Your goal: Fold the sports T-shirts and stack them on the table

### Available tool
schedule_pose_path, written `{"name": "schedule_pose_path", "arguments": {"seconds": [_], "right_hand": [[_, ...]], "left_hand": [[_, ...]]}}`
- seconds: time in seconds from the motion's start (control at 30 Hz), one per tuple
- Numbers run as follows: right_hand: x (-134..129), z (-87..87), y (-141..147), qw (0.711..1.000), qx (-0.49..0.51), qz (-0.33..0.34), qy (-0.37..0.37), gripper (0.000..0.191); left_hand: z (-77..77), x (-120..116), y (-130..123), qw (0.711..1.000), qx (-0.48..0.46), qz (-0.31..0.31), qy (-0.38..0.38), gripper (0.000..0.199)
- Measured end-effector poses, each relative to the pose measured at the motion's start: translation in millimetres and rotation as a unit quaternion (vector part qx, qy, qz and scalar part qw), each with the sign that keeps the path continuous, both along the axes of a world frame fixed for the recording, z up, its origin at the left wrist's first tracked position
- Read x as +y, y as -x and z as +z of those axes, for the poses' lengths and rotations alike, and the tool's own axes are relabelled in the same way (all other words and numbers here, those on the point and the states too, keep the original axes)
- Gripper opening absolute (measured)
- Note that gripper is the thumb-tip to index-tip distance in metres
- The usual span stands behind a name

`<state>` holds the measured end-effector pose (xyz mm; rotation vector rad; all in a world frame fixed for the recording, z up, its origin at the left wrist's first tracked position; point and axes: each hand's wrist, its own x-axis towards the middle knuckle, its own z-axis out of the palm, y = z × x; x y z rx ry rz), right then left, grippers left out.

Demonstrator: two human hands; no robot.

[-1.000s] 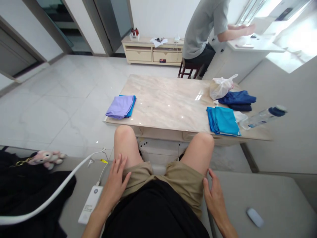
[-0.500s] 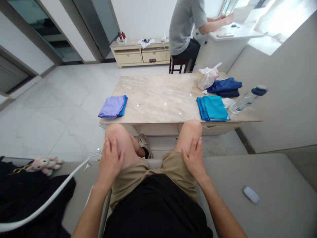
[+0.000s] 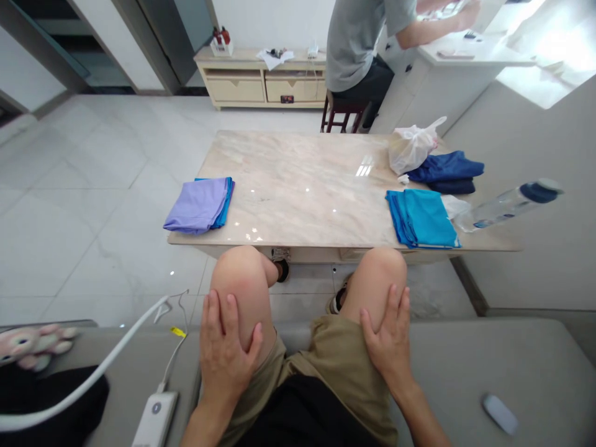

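Both hands have slid back down my thighs (image 3: pixel 242 285): left hand (image 3: pixel 228 354) and right hand (image 3: pixel 386 338) lie open, fingers spread, holding nothing. Three folded cloth piles sit well ahead on the marble table (image 3: pixel 298 155): lilac pile (image 3: pixel 198 206), teal pile (image 3: pixel 421 218), navy pile (image 3: pixel 444 167).

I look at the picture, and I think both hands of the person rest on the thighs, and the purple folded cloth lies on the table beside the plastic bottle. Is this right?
No: the purple folded cloth does not lie beside the plastic bottle. The head view shows it at the left end of the table; the turquoise cloth lies near the bottle. The rest of your sentence is right.
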<state>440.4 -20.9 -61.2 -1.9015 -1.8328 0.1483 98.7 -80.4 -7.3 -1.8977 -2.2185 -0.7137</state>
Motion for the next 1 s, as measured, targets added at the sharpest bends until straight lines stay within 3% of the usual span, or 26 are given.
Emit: {"name": "schedule_pose_path", "arguments": {"seconds": [0.2, 0.4, 0.57, 0.73, 0.87, 1.0], "right_hand": [[33.8, 5.4, 8.9, 1.000, -0.015, 0.004, -0.014, 0.092], [57.3, 8.0, 7.7, 0.997, -0.058, 0.015, -0.054, 0.092], [40.2, 8.9, -10.4, 0.996, -0.066, 0.002, -0.065, 0.089], [13.3, 10.5, -39.6, 0.994, -0.084, -0.008, -0.076, 0.091], [23.8, 29.3, -63.4, 0.990, -0.114, -0.040, -0.079, 0.086], [43.9, 61.3, -70.3, 0.985, -0.134, 0.014, -0.103, 0.072]], "left_hand": [[3.5, -5.3, -8.4, 0.999, 0.008, -0.039, 0.032, 0.111], [12.2, 19.6, -38.5, 0.992, -0.015, -0.123, 0.008, 0.106], [20.2, 37.8, -56.5, 0.990, -0.017, -0.137, -0.003, 0.106], [22.2, 34.7, -46.9, 0.992, -0.017, -0.121, -0.021, 0.101], [19.2, 31.2, -30.3, 0.994, -0.021, -0.097, -0.043, 0.093], [15.1, 30.6, -22.2, 0.994, -0.026, -0.091, -0.060, 0.090]]}}
